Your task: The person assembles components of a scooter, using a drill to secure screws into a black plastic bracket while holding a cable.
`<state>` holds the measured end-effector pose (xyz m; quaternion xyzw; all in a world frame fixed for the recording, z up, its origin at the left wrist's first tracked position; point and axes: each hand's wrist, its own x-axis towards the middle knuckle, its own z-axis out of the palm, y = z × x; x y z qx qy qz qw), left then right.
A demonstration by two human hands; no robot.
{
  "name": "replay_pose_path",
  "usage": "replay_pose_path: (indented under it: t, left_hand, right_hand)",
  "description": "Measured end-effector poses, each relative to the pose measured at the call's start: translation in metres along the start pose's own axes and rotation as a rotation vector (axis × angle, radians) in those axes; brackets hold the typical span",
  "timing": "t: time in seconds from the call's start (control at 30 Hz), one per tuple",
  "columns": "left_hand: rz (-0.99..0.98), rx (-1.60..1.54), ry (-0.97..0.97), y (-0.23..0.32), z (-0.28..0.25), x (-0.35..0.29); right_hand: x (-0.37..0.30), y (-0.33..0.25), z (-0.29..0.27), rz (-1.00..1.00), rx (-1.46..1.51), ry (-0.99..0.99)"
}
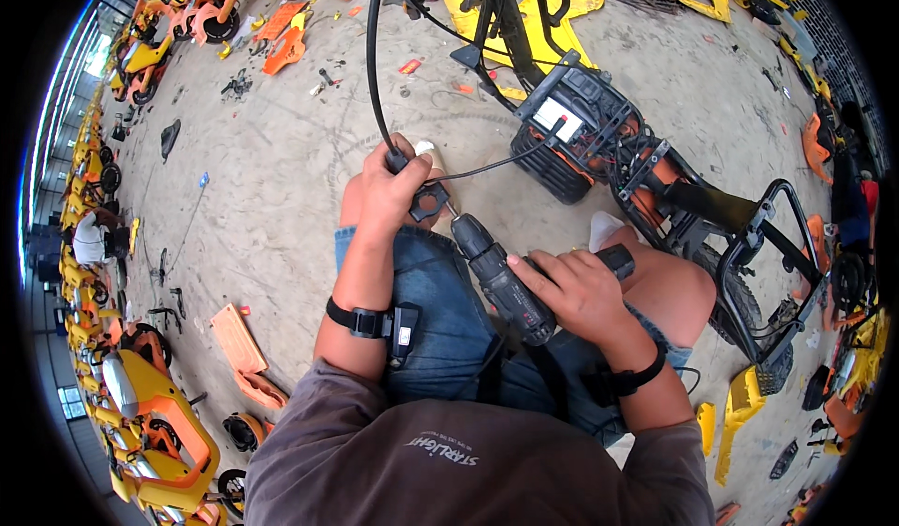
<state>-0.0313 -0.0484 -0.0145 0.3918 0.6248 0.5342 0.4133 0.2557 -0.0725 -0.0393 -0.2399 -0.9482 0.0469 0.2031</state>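
Observation:
My left hand [391, 182] is closed around a black handlebar-clamp-like part [430, 202] with an opening in it. A thick black cable [372, 53] arcs up from this hand, and a thinner wire [496, 163] runs right toward the stripped scooter frame [599, 119]. In my right hand [582, 294] is a black cordless drill [496, 269], its fingers wrapped round the body and grip. The drill's bit [452, 209] points up and left, its tip at the clamp part's edge. Whether the tip sits in a screw is too small to tell.
The partly dismantled frame stands close on my right, with a black tubular rack [796, 245] and wheel. Yellow panels [581, 7] lie beyond it. Orange panels [242, 343] lie on the concrete floor at left. Rows of yellow-orange scooters [154, 414] line the left side.

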Motion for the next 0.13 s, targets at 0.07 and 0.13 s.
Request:
replay_pose_path:
  t: [0.07, 0.13]
  left_hand:
    - [0.065, 0.047, 0.017, -0.023, -0.012, 0.012]
    - [0.1, 0.03, 0.008, -0.042, -0.02, 0.021]
  right_hand:
    - [-0.001, -0.003, 0.005, 0.023, 0.081, 0.028]
    - [-0.004, -0.003, 0.01, 0.058, 0.193, 0.05]
